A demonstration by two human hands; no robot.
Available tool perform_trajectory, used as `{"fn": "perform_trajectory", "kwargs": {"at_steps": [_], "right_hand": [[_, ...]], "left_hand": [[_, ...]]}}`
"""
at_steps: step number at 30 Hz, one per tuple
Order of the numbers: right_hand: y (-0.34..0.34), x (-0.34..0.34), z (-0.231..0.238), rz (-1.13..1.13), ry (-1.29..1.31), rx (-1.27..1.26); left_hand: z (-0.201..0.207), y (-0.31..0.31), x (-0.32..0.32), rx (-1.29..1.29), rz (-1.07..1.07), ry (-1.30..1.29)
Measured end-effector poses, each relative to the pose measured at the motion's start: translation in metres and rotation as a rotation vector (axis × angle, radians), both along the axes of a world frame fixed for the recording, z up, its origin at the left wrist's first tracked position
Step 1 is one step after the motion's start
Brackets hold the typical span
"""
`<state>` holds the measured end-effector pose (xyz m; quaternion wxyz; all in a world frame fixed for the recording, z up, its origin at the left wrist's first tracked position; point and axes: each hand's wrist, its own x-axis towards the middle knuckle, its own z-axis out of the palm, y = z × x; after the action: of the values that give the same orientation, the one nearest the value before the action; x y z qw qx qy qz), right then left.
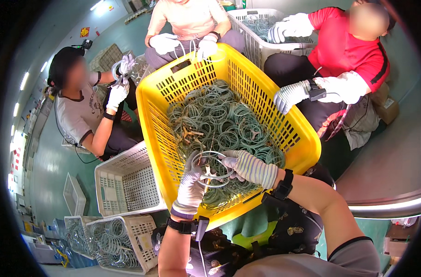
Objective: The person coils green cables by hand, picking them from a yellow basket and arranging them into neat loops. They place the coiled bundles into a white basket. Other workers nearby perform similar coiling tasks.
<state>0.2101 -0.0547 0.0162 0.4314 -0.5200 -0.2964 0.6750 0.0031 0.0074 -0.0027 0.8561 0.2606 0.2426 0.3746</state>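
My left hand point(190, 189), in a striped work glove, is closed on the left side of pale ring-shaped parts point(218, 177). My right hand point(251, 167), gloved the same way, has its fingers closed on the upper right of these rings. A small cream branched piece point(207, 173) shows inside the rings, near my left fingers; whether it is joined to them I cannot tell. Both hands are over the near end of a yellow slotted basket point(148, 106). Inside it lies a tangled heap of grey-green rings point(219, 117), with brownish strands and branched bits among them.
A white crate point(127, 159) stands left of the basket. Lower left, another white crate point(135, 235) holds rings. Co-workers sit at the left, far side and right; one gloved hand point(291, 96) hangs by the basket's right rim. A ring-filled crate point(261, 48) is behind.
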Motion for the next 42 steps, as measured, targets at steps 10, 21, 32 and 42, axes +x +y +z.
{"fn": "perform_trajectory", "kwargs": {"at_steps": [10,21,32,42], "right_hand": [[-0.003,-0.009,-0.014,0.026,-0.18,0.106],[0.01,0.023,0.007,0.079,-0.188,0.029],[0.075,0.016,-0.163,1.054,-1.218,0.177],[0.054,-0.091,-0.243,1.848,-0.963,0.46]], "left_hand": [[-0.005,-0.005,0.0,0.034,-0.003,0.081],[-0.002,0.011,-0.005,0.042,-0.037,0.101],[0.003,0.03,0.012,0.201,0.09,-0.269],[0.021,0.026,-0.023,0.115,0.125,-0.249]]}}
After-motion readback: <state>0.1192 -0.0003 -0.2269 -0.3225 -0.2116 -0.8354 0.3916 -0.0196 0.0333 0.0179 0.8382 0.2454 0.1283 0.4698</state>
